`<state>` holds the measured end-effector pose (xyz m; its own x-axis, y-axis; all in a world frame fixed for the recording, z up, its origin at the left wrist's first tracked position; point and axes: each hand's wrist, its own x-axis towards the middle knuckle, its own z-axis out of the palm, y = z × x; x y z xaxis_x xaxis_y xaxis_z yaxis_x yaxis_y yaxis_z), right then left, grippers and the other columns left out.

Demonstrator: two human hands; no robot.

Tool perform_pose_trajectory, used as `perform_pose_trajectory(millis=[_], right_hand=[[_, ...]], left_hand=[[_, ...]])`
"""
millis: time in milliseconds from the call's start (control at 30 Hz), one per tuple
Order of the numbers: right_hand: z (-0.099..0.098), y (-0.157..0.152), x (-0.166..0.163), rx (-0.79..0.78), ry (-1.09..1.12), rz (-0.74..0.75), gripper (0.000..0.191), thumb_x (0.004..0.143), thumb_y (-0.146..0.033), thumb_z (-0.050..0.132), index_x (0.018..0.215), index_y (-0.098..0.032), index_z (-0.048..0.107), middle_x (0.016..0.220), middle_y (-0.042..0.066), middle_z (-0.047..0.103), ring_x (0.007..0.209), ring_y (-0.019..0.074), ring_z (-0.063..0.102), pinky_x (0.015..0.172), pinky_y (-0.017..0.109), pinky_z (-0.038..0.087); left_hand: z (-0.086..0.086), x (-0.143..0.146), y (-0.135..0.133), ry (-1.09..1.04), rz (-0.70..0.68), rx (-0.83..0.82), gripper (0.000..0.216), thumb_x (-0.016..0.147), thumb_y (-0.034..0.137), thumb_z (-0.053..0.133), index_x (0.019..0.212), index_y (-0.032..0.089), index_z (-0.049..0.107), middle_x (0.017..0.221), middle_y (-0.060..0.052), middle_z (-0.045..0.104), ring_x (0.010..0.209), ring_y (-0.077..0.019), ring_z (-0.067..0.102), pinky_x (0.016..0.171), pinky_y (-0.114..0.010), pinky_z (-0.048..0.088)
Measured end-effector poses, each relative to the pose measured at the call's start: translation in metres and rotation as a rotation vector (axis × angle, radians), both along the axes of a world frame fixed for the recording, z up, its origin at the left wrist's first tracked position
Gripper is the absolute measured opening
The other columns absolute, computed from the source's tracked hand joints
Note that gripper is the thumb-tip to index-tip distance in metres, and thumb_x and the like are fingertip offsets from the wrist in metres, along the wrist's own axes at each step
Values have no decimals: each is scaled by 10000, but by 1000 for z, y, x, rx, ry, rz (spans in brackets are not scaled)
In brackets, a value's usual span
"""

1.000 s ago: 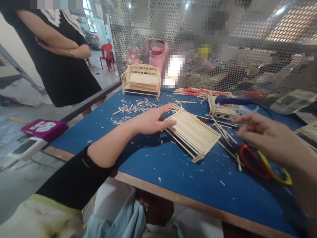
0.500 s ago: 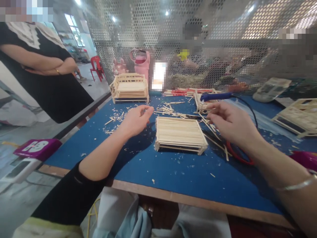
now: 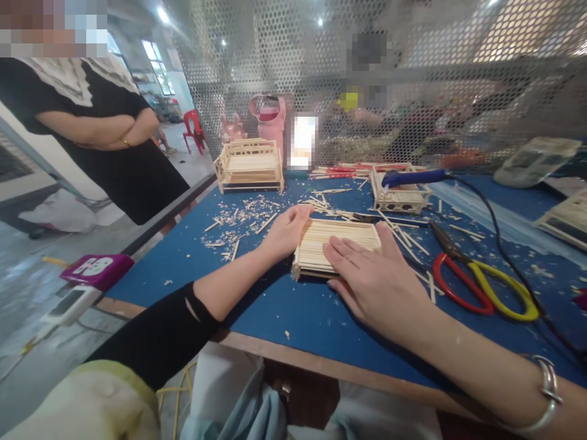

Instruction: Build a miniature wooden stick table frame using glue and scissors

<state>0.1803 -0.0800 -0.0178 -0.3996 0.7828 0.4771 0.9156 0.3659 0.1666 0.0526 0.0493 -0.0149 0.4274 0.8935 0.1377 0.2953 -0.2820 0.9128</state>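
Note:
In the head view, a small bed-like frame made of pale wooden sticks (image 3: 316, 244) rests on the blue tabletop, its slatted top facing up. My left hand (image 3: 290, 231) is at its back left corner, fingers bent in against that side. Across the right part of the slats lies my right hand (image 3: 367, 269), its fingers stretched out and hiding the frame's right front. Loose sticks (image 3: 410, 238) lie just right of the frame. Scissors with one red and one yellow handle (image 3: 463, 284) sit beyond them, beside my right forearm.
Behind stand a larger stick bed (image 3: 254, 164) and a smaller stick frame (image 3: 403, 198) with a blue-handled corded tool (image 3: 417, 177) across it. Wood scraps (image 3: 243, 217) litter the left. A pink bottle (image 3: 271, 125) stands by the perforated screen. A person (image 3: 110, 128) stands left, arms folded.
My left hand has come right, onto the frame's left side. My right hand has moved left and down from beside the blue-handled tool onto the slats, leaving the scissors in sight.

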Motion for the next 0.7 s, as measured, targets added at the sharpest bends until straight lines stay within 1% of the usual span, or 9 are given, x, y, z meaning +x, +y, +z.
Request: perform_pose_trajectory(millis=[100,200,233,300,367,400,467,533,700], right_hand=[[2,-3,-4,-39,22,1,423,823,-279,500,1202,-95,542,1200,189,590,1098,316,552,1029,637,126],[5,-4,-3,-62,65,16,497,808,-385,517,1224,-114,523,1213,189,581,1107,328,542,1022,655,77],[7,-5,1,-56,93,29,532,799,-423,521,1239,-125,508,1213,183,583,1107,334,540,1018,663,58],[14,-6,14,12,199,26,591,788,-479,508,1283,-160,456,1221,158,585,1123,340,525,1016,663,33],[23,-8,33,180,396,-54,538,821,-474,446,1292,-215,432,1225,121,584,1146,326,507,1033,630,68],[27,-8,44,271,507,-122,480,847,-449,402,1279,-241,438,1230,106,579,1156,315,499,1037,606,120],[33,-8,62,404,692,-248,399,878,-397,342,1231,-260,467,1220,100,573,1151,298,498,1007,557,251],[33,-5,74,442,786,-331,394,876,-393,331,1210,-234,469,1205,124,565,1141,307,494,964,557,307],[26,2,71,342,789,-364,418,891,-405,294,1245,-217,409,1268,146,505,1204,316,427,993,625,189]], left_hand=[[1,-1,3,-10,6,-22,361,904,362,337,1098,124,526,1022,-86,637,865,-148,594,743,-247,471],[12,-7,1,15,45,141,450,920,416,255,1200,123,449,1180,-132,571,1055,-185,544,887,-302,428],[19,-10,-2,47,54,236,487,920,441,221,1244,131,414,1276,-141,506,1162,-200,476,960,-330,376],[33,-12,-13,197,28,412,551,907,493,201,1336,165,313,1446,-125,301,1335,-224,245,1070,-400,215],[45,-10,-29,466,-65,513,619,866,561,272,1377,210,255,1504,-91,150,1381,-257,45,1090,-480,58],[48,-8,-36,592,-133,547,656,844,589,297,1384,219,247,1509,-87,122,1381,-270,8,1083,-504,6],[50,-2,-48,775,-245,586,716,819,623,298,1393,200,242,1504,-109,114,1377,-295,6,1065,-536,-39],[48,2,-52,879,-280,592,754,814,633,269,1396,156,240,1492,-147,130,1373,-314,34,1056,-554,-40],[38,3,-46,960,-268,556,746,823,622,239,1393,140,256,1480,-165,162,1369,-317,78,1069,-542,10]])
